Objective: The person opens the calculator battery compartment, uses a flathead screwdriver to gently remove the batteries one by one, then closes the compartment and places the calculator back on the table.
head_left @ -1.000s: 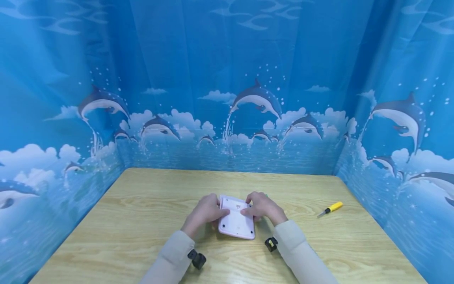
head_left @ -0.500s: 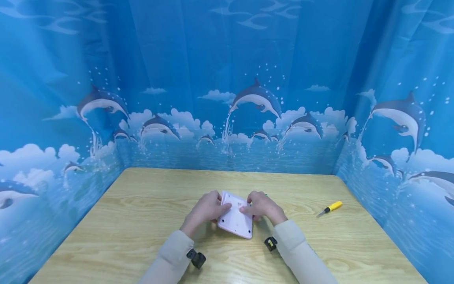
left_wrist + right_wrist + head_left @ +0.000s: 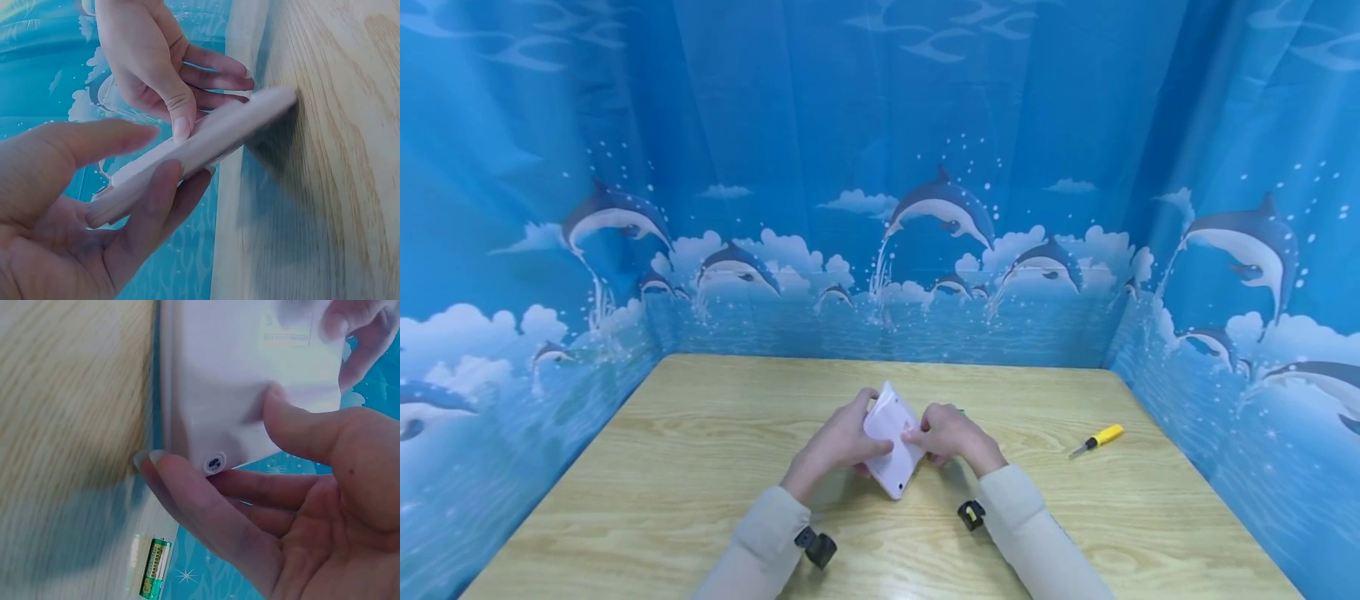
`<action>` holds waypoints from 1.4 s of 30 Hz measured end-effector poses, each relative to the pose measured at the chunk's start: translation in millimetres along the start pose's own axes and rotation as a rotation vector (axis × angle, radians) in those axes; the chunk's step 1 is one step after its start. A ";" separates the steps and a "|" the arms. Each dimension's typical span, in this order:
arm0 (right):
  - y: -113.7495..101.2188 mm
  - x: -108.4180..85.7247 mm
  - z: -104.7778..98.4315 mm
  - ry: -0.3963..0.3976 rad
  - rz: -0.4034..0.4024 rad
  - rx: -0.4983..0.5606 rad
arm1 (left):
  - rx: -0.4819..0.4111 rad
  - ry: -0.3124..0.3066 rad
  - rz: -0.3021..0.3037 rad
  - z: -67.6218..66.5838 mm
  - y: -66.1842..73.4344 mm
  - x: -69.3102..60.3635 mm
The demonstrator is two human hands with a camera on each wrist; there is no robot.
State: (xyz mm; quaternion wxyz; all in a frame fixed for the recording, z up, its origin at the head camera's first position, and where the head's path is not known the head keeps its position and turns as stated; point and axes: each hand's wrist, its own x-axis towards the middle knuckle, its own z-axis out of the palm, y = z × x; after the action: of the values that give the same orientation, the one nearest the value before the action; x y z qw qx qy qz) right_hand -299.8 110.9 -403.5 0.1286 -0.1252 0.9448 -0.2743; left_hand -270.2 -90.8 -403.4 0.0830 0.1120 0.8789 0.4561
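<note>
A flat, pale pink calculator (image 3: 891,437) is held tilted over the table, its back toward me. My left hand (image 3: 842,437) holds its left edge, thumb on the back and fingers underneath. On the opposite side, my right hand (image 3: 953,435) grips the edge, with its thumb pressing on the back. The right wrist view shows a label and a round foot (image 3: 215,463) on the calculator's back (image 3: 225,381). From the left wrist view, the calculator (image 3: 200,150) appears nearly edge-on between both hands. Its front face is hidden.
A screwdriver (image 3: 1097,440) with a yellow handle lies on the right part of the wooden table (image 3: 715,433). Beyond my right hand is a green battery (image 3: 155,569), mostly hidden in the head view. A blue dolphin curtain (image 3: 880,250) surrounds the table's back and sides.
The calculator has turned and tipped, its upper corner rising and its back now appearing narrower. My left hand has shifted slightly upward with it; my right hand has stayed nearly in place.
</note>
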 end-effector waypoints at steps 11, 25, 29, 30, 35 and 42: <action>1.1 6.7 2.9 0.033 -0.042 0.035 | 0.070 0.112 0.014 3.7 13.7 -3.1; -9.3 8.7 -7.5 0.171 -0.131 0.320 | 0.228 0.291 0.131 3.7 16.7 -3.3; -12.6 6.2 -12.7 0.211 -0.119 0.412 | 0.275 0.312 0.159 5.4 17.3 -2.8; -13.0 5.6 -13.8 0.214 -0.111 0.412 | 0.287 0.314 0.167 6.0 17.5 -2.9; -13.3 2.5 -19.9 0.194 -0.082 0.385 | 0.330 0.298 0.202 8.5 18.9 -4.8; -13.0 0.4 -24.7 0.203 -0.060 0.383 | 0.364 0.235 0.277 13.2 21.6 -6.3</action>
State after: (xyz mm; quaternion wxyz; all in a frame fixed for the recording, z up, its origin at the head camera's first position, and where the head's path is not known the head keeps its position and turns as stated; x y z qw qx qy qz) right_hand -305.7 112.1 -376.2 0.0462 -0.0982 0.8794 -0.4635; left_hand -258.2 -70.1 -392.9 -0.1044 0.1909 0.9264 0.3072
